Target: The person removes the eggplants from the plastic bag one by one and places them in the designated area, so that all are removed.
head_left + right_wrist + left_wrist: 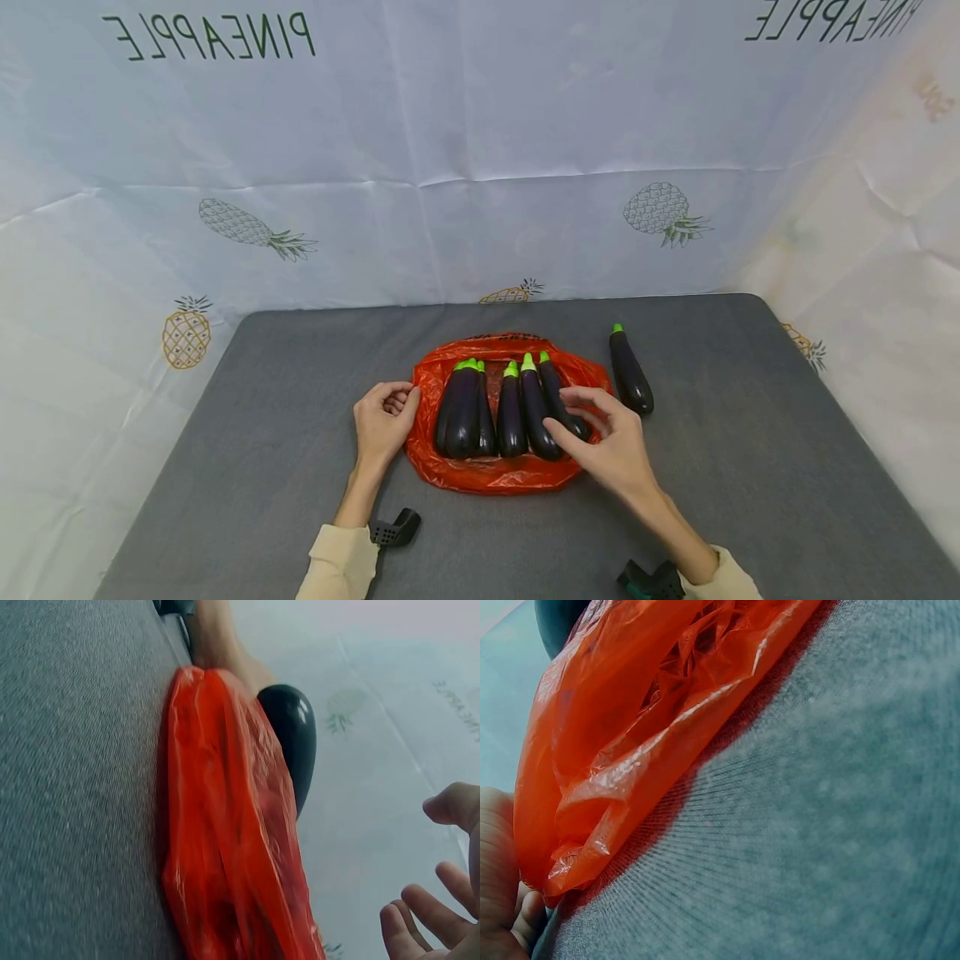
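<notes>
A red plastic bag [487, 479] lies opened out, with several dark eggplants [512, 417] side by side in it, green stem ends toward the back. My left hand [384, 421] pinches the bag's left edge between thumb and curled fingers. In the left wrist view, the bag's crinkled side [637, 772] runs up from that hand. My right hand [603, 437] hovers over the bag's right side, thumb and fingers apart around the rightmost eggplant [553, 392]. The right wrist view shows the right fingers [427, 922] spread and holding nothing, beside the bag [225, 825].
One more eggplant [630, 371] lies on the grey table [300, 367], to the right of the bag. Behind the table hangs a white cloth [465, 233] printed with pineapples. Each wrist carries a dark strapped device [396, 528].
</notes>
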The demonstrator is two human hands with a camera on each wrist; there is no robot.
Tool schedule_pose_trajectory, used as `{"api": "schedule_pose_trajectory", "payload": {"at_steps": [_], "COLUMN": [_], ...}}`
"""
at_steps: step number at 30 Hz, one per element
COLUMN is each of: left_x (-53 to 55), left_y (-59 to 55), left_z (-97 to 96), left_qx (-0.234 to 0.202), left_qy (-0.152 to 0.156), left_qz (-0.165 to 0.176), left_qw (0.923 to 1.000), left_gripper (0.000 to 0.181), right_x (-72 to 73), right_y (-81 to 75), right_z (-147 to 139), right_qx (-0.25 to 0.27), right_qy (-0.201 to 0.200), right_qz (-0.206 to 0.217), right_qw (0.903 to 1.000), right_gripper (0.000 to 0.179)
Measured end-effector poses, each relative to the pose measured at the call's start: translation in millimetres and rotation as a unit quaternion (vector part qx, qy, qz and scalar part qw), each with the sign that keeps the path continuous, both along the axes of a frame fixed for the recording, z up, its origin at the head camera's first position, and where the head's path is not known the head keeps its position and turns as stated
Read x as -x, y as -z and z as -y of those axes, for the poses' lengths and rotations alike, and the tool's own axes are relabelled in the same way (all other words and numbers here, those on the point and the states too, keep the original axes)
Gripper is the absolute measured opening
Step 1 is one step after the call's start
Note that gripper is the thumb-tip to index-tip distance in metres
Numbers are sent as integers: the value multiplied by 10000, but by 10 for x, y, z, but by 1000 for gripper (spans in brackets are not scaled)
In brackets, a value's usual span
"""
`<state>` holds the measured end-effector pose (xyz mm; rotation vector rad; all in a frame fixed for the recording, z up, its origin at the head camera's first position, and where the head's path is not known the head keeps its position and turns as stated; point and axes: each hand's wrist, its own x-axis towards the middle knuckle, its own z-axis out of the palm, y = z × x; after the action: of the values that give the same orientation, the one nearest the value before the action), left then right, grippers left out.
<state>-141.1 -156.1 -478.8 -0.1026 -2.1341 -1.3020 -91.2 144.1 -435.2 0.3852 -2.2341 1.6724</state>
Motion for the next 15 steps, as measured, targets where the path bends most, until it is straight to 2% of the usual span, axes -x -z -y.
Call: {"api": "schedule_pose_trajectory", "payload": {"at_steps": [4,15], "left_x": [-26,-34], "left_y": [-50,-48], "left_z": [-14,-8], "left_qx": [13,-6], "left_qy": [-8,35], "left_qz": [-10,13], "left_qw": [10000,10000], "left_gripper": [6,6], "right_x": [-9,-16], "right_y": [-5,-14], "right_z": [73,246], "right_qx": [-20,-163], "right_qy": [-141,-483], "right_qz": [45,209], "right_qw": [9999,9985], "right_gripper": [38,39]}}
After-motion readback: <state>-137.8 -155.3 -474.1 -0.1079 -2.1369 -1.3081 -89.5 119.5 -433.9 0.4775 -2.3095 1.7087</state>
